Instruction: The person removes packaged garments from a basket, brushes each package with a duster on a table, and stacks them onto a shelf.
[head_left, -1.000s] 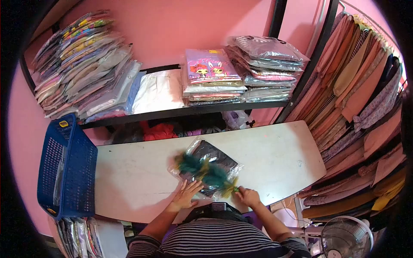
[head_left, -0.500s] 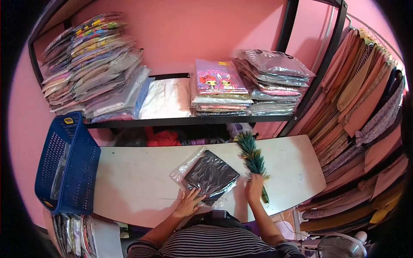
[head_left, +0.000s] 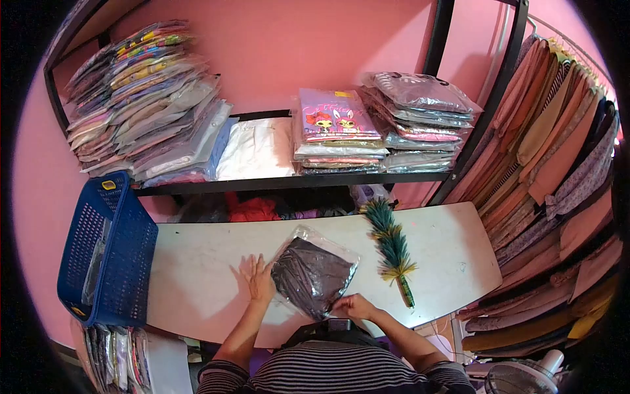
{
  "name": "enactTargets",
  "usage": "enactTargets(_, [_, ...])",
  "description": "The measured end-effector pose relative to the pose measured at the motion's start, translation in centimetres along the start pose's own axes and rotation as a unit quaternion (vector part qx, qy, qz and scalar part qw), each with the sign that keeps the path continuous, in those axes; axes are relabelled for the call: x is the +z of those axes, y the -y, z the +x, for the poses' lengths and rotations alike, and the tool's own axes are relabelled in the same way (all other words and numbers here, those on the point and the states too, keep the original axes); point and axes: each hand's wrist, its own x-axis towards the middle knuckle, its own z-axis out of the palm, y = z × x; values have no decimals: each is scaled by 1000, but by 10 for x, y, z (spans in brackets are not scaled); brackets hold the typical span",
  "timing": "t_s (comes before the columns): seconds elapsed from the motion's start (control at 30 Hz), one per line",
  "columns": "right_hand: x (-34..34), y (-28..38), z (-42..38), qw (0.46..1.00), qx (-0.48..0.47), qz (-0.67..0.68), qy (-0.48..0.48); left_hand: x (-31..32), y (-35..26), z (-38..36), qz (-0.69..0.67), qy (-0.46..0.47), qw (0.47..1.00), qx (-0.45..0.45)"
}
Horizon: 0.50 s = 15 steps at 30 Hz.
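Note:
A dark folded garment in a clear plastic bag (head_left: 312, 276) lies flat at the middle of the white table, its corners turned toward and away from me. My left hand (head_left: 260, 281) is open at the left edge of the bag, fingers spread. With fingers pinched together, my right hand (head_left: 354, 306) holds the bag's near right edge. To the right of the bag, a green feather duster (head_left: 390, 240) with yellow tufts rests on the table, its handle toward me; neither hand touches it.
A blue perforated basket (head_left: 121, 256) stands at the table's left end. Behind the table, a black-framed shelf (head_left: 262, 183) carries bagged clothes (head_left: 164, 108) in tall stacks. Hanging garments (head_left: 558, 151) line the right side, with a fan (head_left: 522, 377) below.
My right hand has let go of the feather duster and moved left to the bag's edge. The bag has turned. My left hand has slid off the bag's front to its left side.

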Motion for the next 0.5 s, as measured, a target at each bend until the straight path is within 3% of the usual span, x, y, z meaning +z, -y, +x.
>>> enactTargets(0.03, [-5, -2, 4, 996, -1, -65, -65, 4, -5, -5, -55, -64, 994, -74])
enactTargets(0.07, [-12, 0, 8, 996, -3, -66, -66, 4, -14, -11, -55, -67, 994, -74])
enactTargets(0.13, [-24, 2, 16, 922, -62, -250, -289, -5, -36, -27, -119, -49, 990, -50])
enactTargets(0.17, [-24, -3, 19, 923, -62, -246, -290, -8, -38, -32, -115, -48, 991, -49])
enactTargets(0.23, [-26, -18, 24, 893, -43, -386, -227, -10, -38, -42, -91, 23, 994, 48])
enactTargets(0.27, [-23, -22, 23, 894, -33, -388, -220, -1, -28, -42, -18, 57, 998, 7])
enactTargets(0.43, [-10, -8, 7, 917, -45, -324, -228, 12, 12, -18, 26, 107, 994, 15])
enactTargets(0.5, [-15, -1, -5, 934, -78, -269, -223, 9, 27, -3, 88, 128, 986, 65])
